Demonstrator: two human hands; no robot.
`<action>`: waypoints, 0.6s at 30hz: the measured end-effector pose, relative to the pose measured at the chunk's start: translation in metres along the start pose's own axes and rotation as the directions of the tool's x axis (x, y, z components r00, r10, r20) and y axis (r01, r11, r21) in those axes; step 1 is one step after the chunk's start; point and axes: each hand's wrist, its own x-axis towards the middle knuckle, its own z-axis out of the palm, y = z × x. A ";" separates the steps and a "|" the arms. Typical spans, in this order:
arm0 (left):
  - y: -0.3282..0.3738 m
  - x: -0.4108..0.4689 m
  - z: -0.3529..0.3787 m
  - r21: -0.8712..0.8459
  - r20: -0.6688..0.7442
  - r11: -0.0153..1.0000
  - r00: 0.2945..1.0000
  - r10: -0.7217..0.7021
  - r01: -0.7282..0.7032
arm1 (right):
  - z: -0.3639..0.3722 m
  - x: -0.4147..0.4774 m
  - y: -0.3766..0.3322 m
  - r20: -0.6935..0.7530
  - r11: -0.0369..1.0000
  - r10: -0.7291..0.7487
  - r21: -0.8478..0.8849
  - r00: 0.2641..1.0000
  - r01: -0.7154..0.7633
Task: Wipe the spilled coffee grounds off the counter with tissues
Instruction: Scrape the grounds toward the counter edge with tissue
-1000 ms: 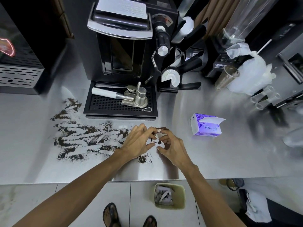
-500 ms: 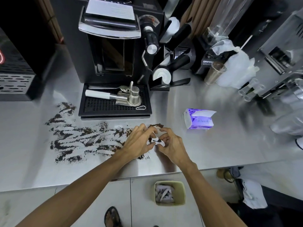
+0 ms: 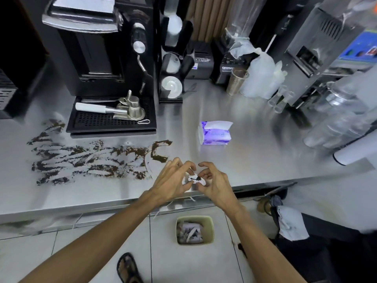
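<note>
Tissue [image 3: 193,179]: small, white, crumpled wad with a dark clump of grounds on top; lower centre of frame, at the counter's [image 3: 244,160] front edge.
Left hand [image 3: 171,180]: fingers curled, pinching the wad's left side.
Right hand [image 3: 216,182]: fingers curled, pinching its right side.
Coffee grounds [image 3: 91,160]: dark streaks, centre left.
Tissue pack [image 3: 215,133]: purple, centre right.

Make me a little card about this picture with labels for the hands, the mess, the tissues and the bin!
Hands: left hand and right hand pinch one crumpled white tissue between them, near the front edge of the shiny steel counter
Tissue: dark grounds on it
Mess: dark brown coffee grounds smeared in streaks on the counter, left of the hands
Spare tissues: purple plastic tissue pack on the counter, behind the hands
Bin: pale square bin on the floor below, holding used tissues
</note>
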 end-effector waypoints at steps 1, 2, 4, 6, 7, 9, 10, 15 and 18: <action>0.010 -0.002 0.007 -0.005 0.002 1.000 1.000 -0.001 0.001 | -0.007 -0.010 0.006 0.002 1.000 -0.002 0.000 1.000 0.002; 0.021 -0.004 0.015 -0.011 0.003 1.000 1.000 -0.008 0.008 | -0.014 -0.019 0.012 0.007 1.000 -0.006 -0.003 1.000 0.006; 0.041 -0.008 0.028 -0.021 0.006 1.000 1.000 -0.019 0.020 | -0.027 -0.037 0.024 0.021 1.000 0.001 -0.008 1.000 -0.001; 0.060 -0.012 0.043 -0.021 -0.001 1.000 1.000 -0.013 0.013 | -0.038 -0.053 0.038 0.034 1.000 0.011 -0.001 0.999 -0.011; 0.068 -0.014 0.050 -0.018 -0.006 1.000 1.000 -0.013 0.013 | -0.042 -0.061 0.045 0.038 1.000 0.011 0.001 0.999 -0.011; 0.081 -0.018 0.065 -0.014 -0.010 1.000 1.000 -0.022 0.022 | -0.048 -0.073 0.058 0.041 1.000 0.000 -0.008 0.999 0.001; 0.086 -0.020 0.073 -0.015 -0.007 0.999 0.999 -0.031 0.031 | -0.050 -0.078 0.065 0.042 1.000 0.000 -0.014 0.999 0.001; 0.093 -0.026 0.112 -0.022 0.068 0.997 0.995 -0.072 0.073 | -0.048 -0.098 0.099 0.062 0.999 0.045 0.004 0.997 -0.045; 0.083 -0.030 0.138 -0.014 0.147 0.993 0.983 -0.114 0.117 | -0.035 -0.102 0.125 0.081 0.997 0.079 0.009 0.994 -0.080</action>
